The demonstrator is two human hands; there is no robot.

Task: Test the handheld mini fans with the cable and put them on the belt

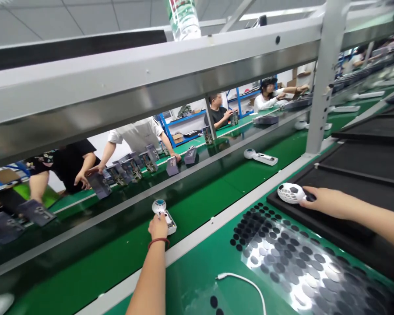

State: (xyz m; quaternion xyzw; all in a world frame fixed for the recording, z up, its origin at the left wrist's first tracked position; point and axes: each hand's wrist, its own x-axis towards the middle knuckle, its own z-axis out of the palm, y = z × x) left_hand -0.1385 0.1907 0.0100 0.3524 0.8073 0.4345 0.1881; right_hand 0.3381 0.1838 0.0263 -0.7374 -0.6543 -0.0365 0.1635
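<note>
My left hand (159, 225) is closed around the body of a white handheld fan (159, 205) over the green conveyor belt. The fan's round head, with a blue-grey centre, points away from me, and its body looks open at the back. My right hand (317, 199) grips another fan by its dark handle, largely hidden by the fingers. This fan's white and black head (290, 193) has a football-like grille and sits over the near corner of the black tray (351, 170). A third white fan (261, 156) lies on the belt beyond my hands.
Sheets of round black stickers (292, 249) and a white cable (246, 280) lie on the green bench. A grey metal beam (151, 65) and post (325, 83) cross in front. Co-workers handle grey boxes (100, 183) across the belt. A bottle (184, 19) stands on the beam.
</note>
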